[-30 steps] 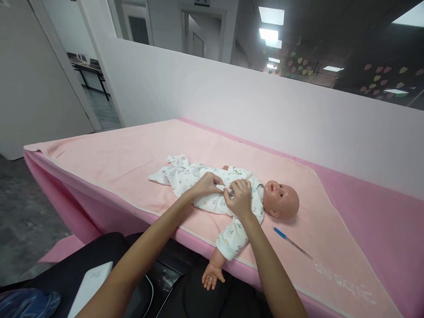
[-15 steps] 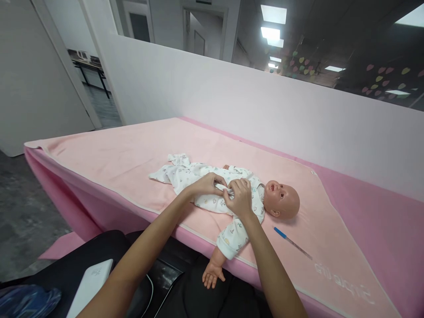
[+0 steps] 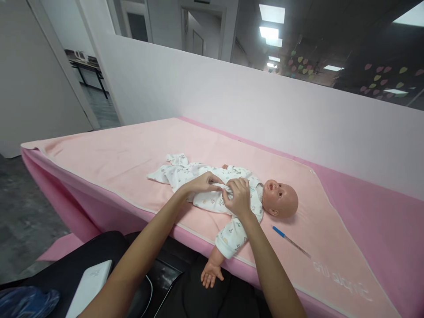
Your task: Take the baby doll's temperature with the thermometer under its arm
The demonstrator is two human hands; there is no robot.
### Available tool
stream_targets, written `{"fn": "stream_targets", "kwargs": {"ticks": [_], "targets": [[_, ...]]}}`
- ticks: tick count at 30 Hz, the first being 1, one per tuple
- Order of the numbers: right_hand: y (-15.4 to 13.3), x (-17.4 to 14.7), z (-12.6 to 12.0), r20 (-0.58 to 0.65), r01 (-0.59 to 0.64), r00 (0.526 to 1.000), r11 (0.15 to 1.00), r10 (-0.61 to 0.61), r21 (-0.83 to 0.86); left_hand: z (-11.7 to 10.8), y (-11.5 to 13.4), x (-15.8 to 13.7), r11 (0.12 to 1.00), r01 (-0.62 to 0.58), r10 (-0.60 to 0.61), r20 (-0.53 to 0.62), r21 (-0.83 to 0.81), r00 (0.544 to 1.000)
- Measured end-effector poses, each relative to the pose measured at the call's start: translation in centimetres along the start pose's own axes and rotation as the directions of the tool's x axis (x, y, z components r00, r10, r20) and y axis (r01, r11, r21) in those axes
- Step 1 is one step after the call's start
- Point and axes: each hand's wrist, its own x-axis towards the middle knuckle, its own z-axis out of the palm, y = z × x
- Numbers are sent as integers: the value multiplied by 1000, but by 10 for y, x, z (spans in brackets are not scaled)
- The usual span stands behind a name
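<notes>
A baby doll (image 3: 281, 198) lies on its back on the table, its head to the right and one arm hanging over the near edge. It wears a white printed romper (image 3: 205, 201) whose legs lie flat to the left. My left hand (image 3: 204, 182) pinches the front edge of the romper at the doll's middle. Close beside it, my right hand (image 3: 238, 194) is closed on the same edge nearer the chest. A fold of cloth stretches between my fingertips. The fastening under my fingers is too small to make out.
A pink blanket (image 3: 109, 154) covers the table. On it, right of my right forearm, lies a blue-capped pen (image 3: 291, 241). A white rectangular device (image 3: 89, 287) rests on a black seat (image 3: 99, 251) at lower left. Behind the table runs a white wall (image 3: 205, 92) with dark glass above.
My left hand has shifted slightly left, away from the right hand, with the cloth edge stretched a little more between them. The doll and pen lie as before.
</notes>
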Motion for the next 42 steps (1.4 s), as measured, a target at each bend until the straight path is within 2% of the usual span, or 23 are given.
{"fn": "stream_targets", "kwargs": {"ticks": [19,34,42], "targets": [[0,1,-2,39,13,999,995,-9,-101,-1,-1,1,1000,-15,15,14,11,1000],[1,-1,-1,60,41,998,996,-36,-83,3,2,1,1000,-26,27,-34,13,999],[0,1,0,52,10,999,993,-4,-114,3,0,3,1000,4,-4,-74,1,997]]}}
